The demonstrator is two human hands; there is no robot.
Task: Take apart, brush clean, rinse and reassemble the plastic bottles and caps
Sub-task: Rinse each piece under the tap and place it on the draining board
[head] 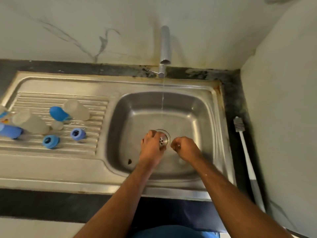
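Two hands over the sink drain [163, 139]: left hand [152, 145] spread flat, right hand [184, 148] curled, perhaps pinching something small. Rinsing; next, reassembling caps [78, 133] left of drain.

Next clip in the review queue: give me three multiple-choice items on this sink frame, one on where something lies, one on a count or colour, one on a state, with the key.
1. Where does the bottle brush lie?
A. In the basin
B. On the counter right of the sink
C. On the drainboard

2. How many blue ring caps lie loose at the front of the drainboard?
A. Two
B. Four
C. None

3. What is the tap doing?
A. Shut off
B. Running a thin stream
C. Gushing over the rim

Key: 1 B, it lies along the dark counter strip by the wall. 2 A, one ring cap and another. 3 B, a fine stream of water falls into the basin.
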